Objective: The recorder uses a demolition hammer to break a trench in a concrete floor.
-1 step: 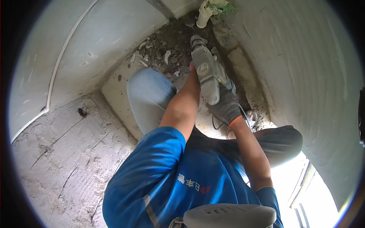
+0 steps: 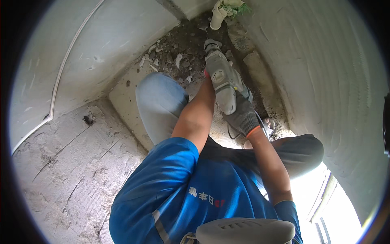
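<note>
A dusty grey rotary hammer drill points away from me, its chuck end over the broken floor in the corner. My right hand, in a dark grey knit glove with an orange cuff edge, is closed round the rear handle. My left hand reaches under the left side of the drill towards its front and grips it there; the tool's body hides most of its fingers. Below the chuck lies dark, wet-looking rubble with pale chips. The bit's tip is hard to make out.
A pale plastic pipe stands beyond the drill, green material at its top. Walls close in left and right. A power cable loops by my right wrist. My knees flank the drill.
The drill and both hands have shifted very slightly back towards me. Both hands keep their places on the tool.
</note>
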Available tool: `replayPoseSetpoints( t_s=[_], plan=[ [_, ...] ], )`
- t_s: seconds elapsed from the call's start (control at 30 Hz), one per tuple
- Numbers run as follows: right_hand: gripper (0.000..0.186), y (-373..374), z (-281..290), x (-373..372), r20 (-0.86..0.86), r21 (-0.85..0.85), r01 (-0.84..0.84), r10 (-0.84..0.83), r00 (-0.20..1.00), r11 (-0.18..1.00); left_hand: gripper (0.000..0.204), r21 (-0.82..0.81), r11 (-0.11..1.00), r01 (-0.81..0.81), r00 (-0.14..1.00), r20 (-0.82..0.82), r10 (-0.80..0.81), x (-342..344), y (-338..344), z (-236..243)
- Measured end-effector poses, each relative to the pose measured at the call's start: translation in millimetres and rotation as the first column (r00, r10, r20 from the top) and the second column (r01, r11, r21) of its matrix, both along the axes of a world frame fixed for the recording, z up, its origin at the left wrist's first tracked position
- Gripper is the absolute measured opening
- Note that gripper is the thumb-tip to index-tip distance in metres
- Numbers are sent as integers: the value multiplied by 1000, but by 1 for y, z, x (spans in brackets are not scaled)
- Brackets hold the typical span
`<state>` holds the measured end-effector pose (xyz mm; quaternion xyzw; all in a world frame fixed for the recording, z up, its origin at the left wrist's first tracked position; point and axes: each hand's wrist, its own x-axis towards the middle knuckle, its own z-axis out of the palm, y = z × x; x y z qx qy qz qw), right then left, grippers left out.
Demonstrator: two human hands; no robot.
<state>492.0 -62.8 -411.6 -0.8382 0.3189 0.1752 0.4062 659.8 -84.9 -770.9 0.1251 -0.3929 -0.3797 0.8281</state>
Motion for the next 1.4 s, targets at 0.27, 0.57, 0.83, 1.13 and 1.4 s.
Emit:
replayPoseSetpoints(
  t_s=[0.27, 0.57, 0.83, 1.13, 1.4],
  plan=[
    [54, 21, -5, 13, 244, -53, 181, -163, 956, 982, 46, -415, 885, 211, 972, -4, -234, 40, 22, 25],
    [49, 27, 38, 36, 366, -160, 38, 24, 930, 986, 26, 279, 958, -71, 679, -690, 251, 18, 26, 48],
    [44, 10, 17, 21, 304, -75, 183, -152, 940, 980, 68, 5, 945, 328, 744, -617, -255, 18, 11, 68],
    [57, -4, 32, -48, 159, -15, 17, -15, 987, 1000, 54, 481, 721, 499, 555, -816, 161, -72, 24, -10],
    [48, 6, 3, -7, 227, -183, -36, 77, 971, 983, 46, 363, 842, 399, 569, -819, 83, -36, 17, -28]
  ],
)
